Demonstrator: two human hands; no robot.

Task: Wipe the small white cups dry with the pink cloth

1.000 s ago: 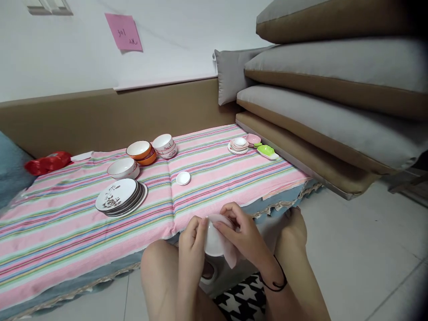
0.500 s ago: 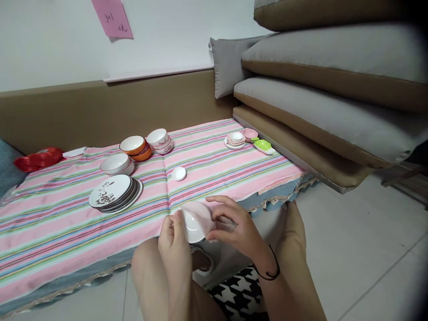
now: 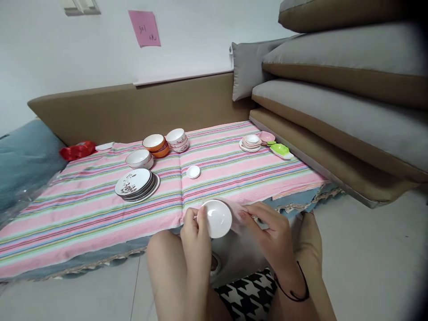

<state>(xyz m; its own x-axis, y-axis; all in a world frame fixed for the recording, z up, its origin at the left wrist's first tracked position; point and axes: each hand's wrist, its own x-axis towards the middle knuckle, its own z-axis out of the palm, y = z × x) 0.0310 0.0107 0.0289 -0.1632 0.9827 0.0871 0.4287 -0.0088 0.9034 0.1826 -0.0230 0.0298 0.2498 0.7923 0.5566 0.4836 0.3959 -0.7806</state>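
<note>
My left hand [image 3: 195, 234] grips the left rim of a small round white dish [image 3: 219, 218], thumb on the inside. The dish is tilted so that its glossy inner face shows. My right hand [image 3: 272, 234] is pinched on a thin pale pink cloth or tissue [image 3: 237, 216], which lies against the dish's right side and partly behind it. Just beyond, on the striped cloth [image 3: 160, 214], sits a smaller white dish [image 3: 193, 172]. To the left stands a stack of plates [image 3: 135, 183] with a dark floral pattern.
Farther back are a white bowl [image 3: 138, 159], orange bowls [image 3: 155, 143] and patterned bowls [image 3: 177, 139]. At the right lie stacked small dishes [image 3: 250, 141], a pink bowl [image 3: 267, 137] and a green dish [image 3: 281, 150]. Big cushions [image 3: 334, 102] rise at the right; a red plastic bundle [image 3: 78, 150] lies far left.
My right hand has drawn the thin cloth off the dish's face toward the right, uncovering the inside. My left hand still grips the dish. The view has turned left.
</note>
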